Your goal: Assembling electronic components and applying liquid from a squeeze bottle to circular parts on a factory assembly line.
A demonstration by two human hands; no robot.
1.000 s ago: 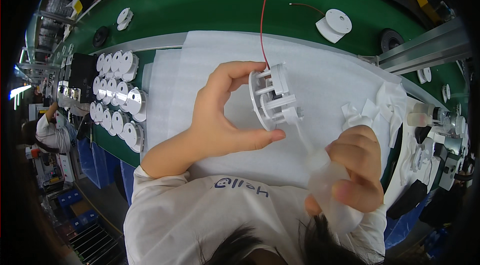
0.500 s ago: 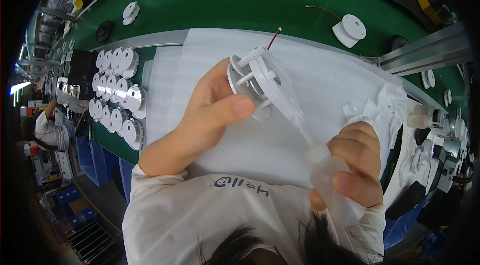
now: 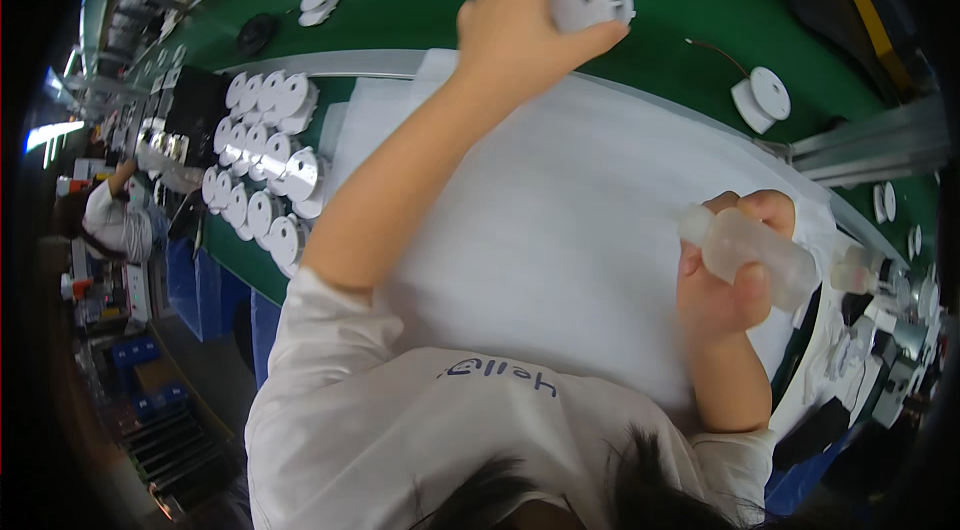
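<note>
A green work surface (image 3: 420, 5) spreads beneath and beyond the left fingers, and a white sheet (image 3: 540, 230) lies between the two sets of fingers. Well left of both, rows of white round units (image 3: 278, 152) stand together. The right hand (image 3: 712, 302) curls its fingers firmly around a translucent bottle (image 3: 768, 252). The left hand (image 3: 515, 25), thumb and fingers parted by its width, grips a white round assembly (image 3: 588, 2), its finer parts perhaps blurred by motion.

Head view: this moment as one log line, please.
left hand: holds white part, over green surface | right hand: holds bottle, over white sheet
</note>
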